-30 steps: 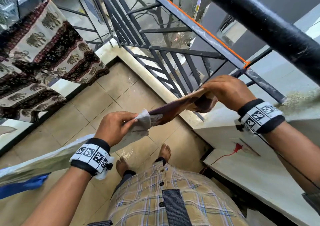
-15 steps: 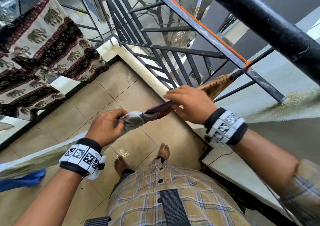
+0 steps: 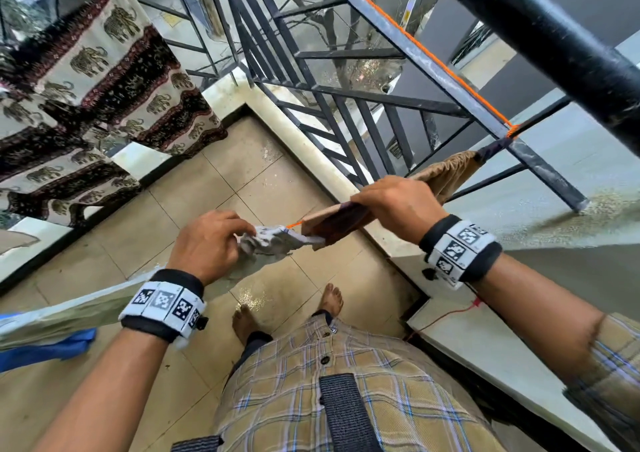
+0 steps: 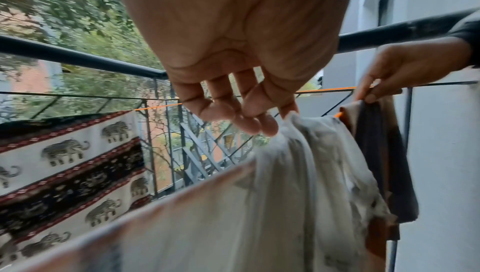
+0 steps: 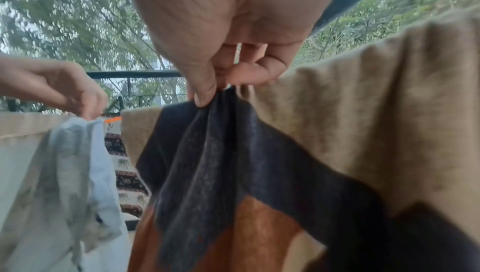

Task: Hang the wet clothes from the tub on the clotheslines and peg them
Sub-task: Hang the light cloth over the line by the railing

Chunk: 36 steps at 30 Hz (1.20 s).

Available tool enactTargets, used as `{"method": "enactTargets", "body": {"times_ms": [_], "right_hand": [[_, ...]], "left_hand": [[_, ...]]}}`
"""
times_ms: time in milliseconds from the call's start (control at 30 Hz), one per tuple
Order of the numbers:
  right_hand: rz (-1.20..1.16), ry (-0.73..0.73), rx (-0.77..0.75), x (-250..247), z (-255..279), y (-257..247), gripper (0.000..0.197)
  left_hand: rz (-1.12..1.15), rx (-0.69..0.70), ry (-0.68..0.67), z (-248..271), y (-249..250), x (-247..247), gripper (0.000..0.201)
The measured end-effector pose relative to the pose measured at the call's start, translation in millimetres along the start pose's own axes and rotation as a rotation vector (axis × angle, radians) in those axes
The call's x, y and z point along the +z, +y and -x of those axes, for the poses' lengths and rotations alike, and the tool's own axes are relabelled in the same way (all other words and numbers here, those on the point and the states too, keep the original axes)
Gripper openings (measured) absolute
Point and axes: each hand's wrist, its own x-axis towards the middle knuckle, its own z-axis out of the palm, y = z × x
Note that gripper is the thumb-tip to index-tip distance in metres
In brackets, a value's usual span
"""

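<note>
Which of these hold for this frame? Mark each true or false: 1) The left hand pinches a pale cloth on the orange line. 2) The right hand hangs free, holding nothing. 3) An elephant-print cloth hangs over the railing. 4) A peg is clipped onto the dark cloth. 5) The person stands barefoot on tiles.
1) True: the left hand pinches the pale cloth at the orange line.
2) False: the right hand pinches the dark cloth, which hangs on the line.
3) True: the elephant-print cloth is draped over the railing.
4) False: no peg shows on it in any view.
5) True: bare feet stand on the tiles.
</note>
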Motion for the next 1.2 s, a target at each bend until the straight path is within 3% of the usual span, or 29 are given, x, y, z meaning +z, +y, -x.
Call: {"method": "enactTargets", "body": {"times_ms": [100, 300, 400, 500, 733, 900, 1067, 1200], "right_hand": [[0.01, 0.03, 0.02, -9, 7, 13, 0.028], [0.039, -0.062, 0.07, -13, 0, 8, 0.024], [0.046, -0.077, 0.086, -13, 2, 6, 0.027], [0.04, -0.042, 0.053, -11, 2, -3, 0.028], [0.068, -0.044, 0.008, 28, -22, -41, 0.022], [0.029, -0.101, 0.043, 33, -35, -53, 0.016], [-0.014, -0.119, 0.096, 25, -35, -59, 0.023], [-0.042, -0.01, 0.109, 26, -33, -68, 0.029]], "left_hand": [[0.142, -0.102, -0.035, -1, -5, -1, 0.036], [0.274, -0.017, 0.003, -2, 14, 19, 0.045], [0.33, -0.025, -0.006, -10, 21, 21, 0.035], [0.301, 0.072, -0.047, -18, 29, 24, 0.037], [0.288, 0.058, 0.019, -32, 29, 23, 0.005], [0.256, -0.002, -0.016, -39, 40, 23, 0.01], [0.268, 0.011, 0.01, -26, 22, 17, 0.025], [0.216, -0.016, 0.018, 0, -15, 11, 0.033]]}}
